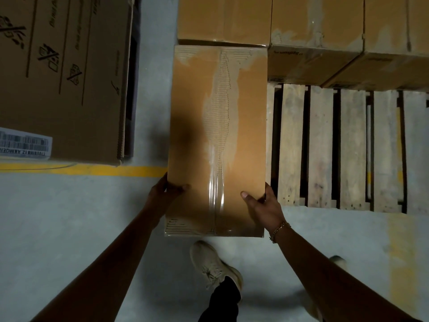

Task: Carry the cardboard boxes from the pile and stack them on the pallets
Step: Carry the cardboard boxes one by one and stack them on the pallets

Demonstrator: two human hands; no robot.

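A long brown cardboard box with torn tape down its middle is held in front of me, its far end meeting the boxes stacked on the pallet. My left hand grips its left edge with the thumb on top. My right hand grips its right edge near the close end, thumb laid on the top face. The wooden pallet lies just right of the box, its slats bare in front. Several cardboard boxes stand along the pallet's far side.
A large printed carton with a barcode label stands at the left, beside a yellow floor line. My shoes are on the grey concrete floor below the box.
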